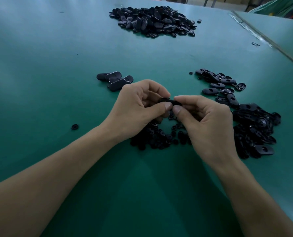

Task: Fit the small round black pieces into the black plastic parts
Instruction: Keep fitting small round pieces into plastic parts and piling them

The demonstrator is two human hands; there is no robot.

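1. While the left hand (139,106) and right hand (205,120) both have fingers curled in tight, thumbs and forefingers pinch one black plastic part (168,101) between them, held just above the pile of small round pieces (159,138).
2. Can't tell if a round piece is actually seated yet, fingers hide it.
3. Risk one: press it in crooked and it probably pops out into that pile, or rolls off like the stray piece (74,126) on the green table (56,65).
4. Risk two: grip's only on the ends, so pushing hard could flip the part away.
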